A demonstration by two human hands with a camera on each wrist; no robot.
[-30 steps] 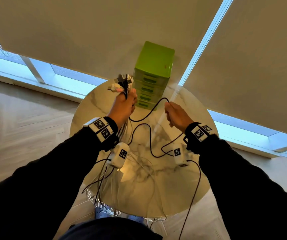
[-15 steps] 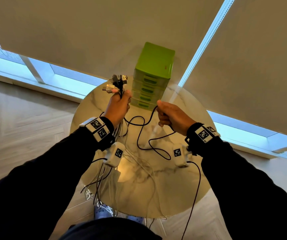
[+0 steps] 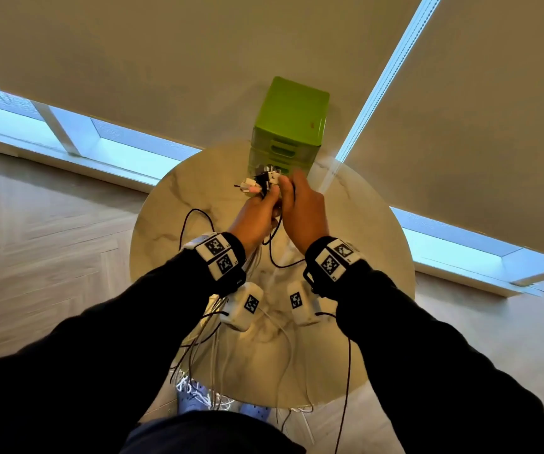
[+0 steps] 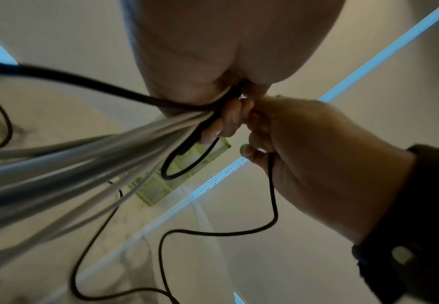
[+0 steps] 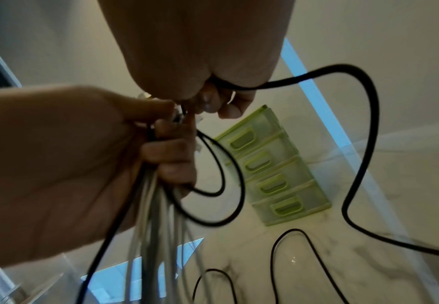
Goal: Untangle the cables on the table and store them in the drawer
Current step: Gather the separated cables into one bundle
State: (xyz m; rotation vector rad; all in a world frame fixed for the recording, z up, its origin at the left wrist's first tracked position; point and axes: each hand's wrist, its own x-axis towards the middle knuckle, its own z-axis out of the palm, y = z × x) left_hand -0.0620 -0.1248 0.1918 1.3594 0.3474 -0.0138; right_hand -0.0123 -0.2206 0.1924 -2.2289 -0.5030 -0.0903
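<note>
My left hand (image 3: pixel 257 211) grips a bundle of white and black cables (image 4: pixel 83 164) above the round marble table (image 3: pixel 372 257). Their plug ends (image 3: pixel 257 185) stick out above the fist. My right hand (image 3: pixel 303 211) is pressed against the left one, fingers up at the plugs, and pinches a thin black cable (image 5: pixel 356 144). That cable loops down onto the tabletop (image 3: pixel 275 260). Just beyond the hands the green drawer unit (image 3: pixel 290 126) stands at the table's far edge. Its four drawers (image 5: pixel 273 170) are closed.
Loose cable ends (image 3: pixel 218 371) hang over the table's near edge towards my shoes (image 3: pixel 192 401). Another black loop (image 3: pixel 187 224) lies on the table left of my left wrist. Drawn window blinds (image 3: pixel 198 60) hang behind the table.
My right hand has moved left until it meets the left hand at the plug ends. Both hands now sit closer to the drawer unit, and the black cable's slack between them has shrunk.
</note>
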